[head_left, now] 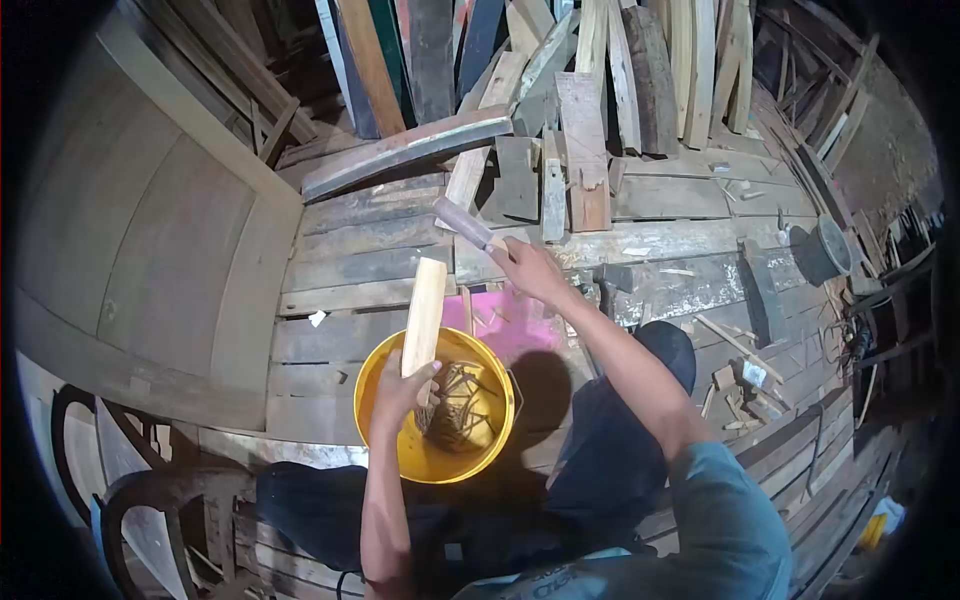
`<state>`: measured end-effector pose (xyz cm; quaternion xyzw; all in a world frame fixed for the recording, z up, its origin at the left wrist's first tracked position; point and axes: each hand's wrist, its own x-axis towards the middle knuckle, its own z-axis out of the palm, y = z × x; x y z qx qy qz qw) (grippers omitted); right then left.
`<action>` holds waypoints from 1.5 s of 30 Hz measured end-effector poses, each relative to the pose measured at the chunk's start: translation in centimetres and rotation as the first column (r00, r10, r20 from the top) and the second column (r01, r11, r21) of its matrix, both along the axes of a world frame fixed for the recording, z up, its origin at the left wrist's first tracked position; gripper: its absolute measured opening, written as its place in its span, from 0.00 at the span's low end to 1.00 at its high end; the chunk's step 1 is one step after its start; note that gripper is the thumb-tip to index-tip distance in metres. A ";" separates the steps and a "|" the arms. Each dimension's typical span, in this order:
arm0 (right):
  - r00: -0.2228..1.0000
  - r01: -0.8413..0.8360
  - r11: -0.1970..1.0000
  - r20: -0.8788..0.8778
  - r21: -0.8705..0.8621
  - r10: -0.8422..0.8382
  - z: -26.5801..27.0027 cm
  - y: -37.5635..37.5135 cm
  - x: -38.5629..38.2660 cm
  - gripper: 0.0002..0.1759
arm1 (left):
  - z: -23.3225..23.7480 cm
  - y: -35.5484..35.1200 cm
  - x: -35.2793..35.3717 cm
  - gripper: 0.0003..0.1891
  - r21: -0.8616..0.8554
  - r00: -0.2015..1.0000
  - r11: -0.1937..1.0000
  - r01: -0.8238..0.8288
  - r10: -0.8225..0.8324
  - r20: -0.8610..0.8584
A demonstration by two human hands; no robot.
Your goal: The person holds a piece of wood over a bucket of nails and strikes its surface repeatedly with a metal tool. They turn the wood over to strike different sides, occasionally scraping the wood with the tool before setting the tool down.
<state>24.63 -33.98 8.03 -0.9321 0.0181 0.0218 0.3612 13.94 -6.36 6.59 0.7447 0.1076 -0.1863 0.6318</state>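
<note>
My left hand (403, 395) is wrapped round the lower end of a pale wooden piece (425, 310), which stands nearly upright over the yellow bucket (364, 400). Inside the bucket lie several thin brown sticks or nails (462, 405), too small to tell which. My right hand (528, 268) grips the near end of a greyish tool with a broad blade or head (462, 222), pointing up and to the left. The tool is apart from the wooden piece. A pink sheet (515, 325) lies on the floor behind the bucket.
Planks (655, 80) lean at the back. A large wooden panel (180, 230) stands at the left, above a dark curved chair (180, 490). Wood scraps (745, 400) and a grey bucket (832, 245) are at the right on the plank floor (665, 200).
</note>
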 end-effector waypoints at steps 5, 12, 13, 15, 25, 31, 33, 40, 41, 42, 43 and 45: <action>0.973 -0.145 0.970 0.205 0.195 0.104 -0.6 1.2 -0.7 0.23 | 0.3 0.1 -0.1 0.22 0.149 0.989 0.986 0.071 -0.089 0.119; 0.970 -0.212 0.976 0.136 0.054 0.203 0.2 2.1 -1.4 0.24 | -0.2 -0.6 -1.4 0.24 0.740 0.840 0.658 -0.140 -0.317 0.441; 0.971 -0.211 0.977 0.124 0.039 0.205 0.4 2.2 -1.5 0.24 | 0.4 -1.0 -1.6 0.25 0.753 0.857 0.643 -0.141 -0.301 0.418; 0.972 -0.213 0.977 0.102 0.010 0.211 0.6 2.4 -1.8 0.23 | 1.6 -1.6 -1.9 0.26 0.777 0.890 0.613 -0.144 -0.263 0.372; 0.948 -0.300 0.944 0.067 -0.136 0.310 0.6 3.2 -1.9 0.22 | 0.9 -1.8 -2.1 0.33 0.867 0.789 0.450 -0.214 -0.444 0.425; 0.971 -0.239 0.956 -0.061 -0.170 0.232 2.3 3.1 -3.0 0.24 | 0.5 -1.7 -2.1 0.37 0.856 0.809 0.464 -0.226 -0.400 0.431; 0.951 -0.261 0.917 0.083 -0.301 0.297 -1.7 3.7 -4.4 0.24 | -0.1 -1.8 -1.9 0.34 0.848 0.852 0.488 -0.207 -0.336 0.401; 0.928 -0.340 0.857 0.008 -0.387 0.372 -0.3 5.6 -5.3 0.24 | -1.9 -0.6 -1.3 0.15 0.781 0.867 0.604 -0.158 -0.294 0.402; 0.960 -0.276 0.895 -0.063 -0.351 0.271 1.0 5.7 -4.0 0.24 | -1.1 -0.6 -0.4 0.16 0.780 0.860 0.607 -0.148 -0.310 0.404; 0.975 -0.221 0.933 -0.087 -0.284 0.204 0.7 5.8 -3.7 0.24 | -0.1 -0.7 -0.3 0.12 0.786 0.884 0.604 -0.130 -0.288 0.368; 0.966 -0.254 0.913 -0.030 -0.319 0.258 0.3 6.0 -4.5 0.24 | 0.4 -0.7 -0.8 0.12 0.776 0.888 0.622 -0.105 -0.293 0.355; 0.919 -0.317 0.864 0.097 -0.390 0.381 -0.7 6.2 -6.8 0.24 | 1.2 -0.2 -1.0 0.10 0.759 0.892 0.647 -0.074 -0.297 0.341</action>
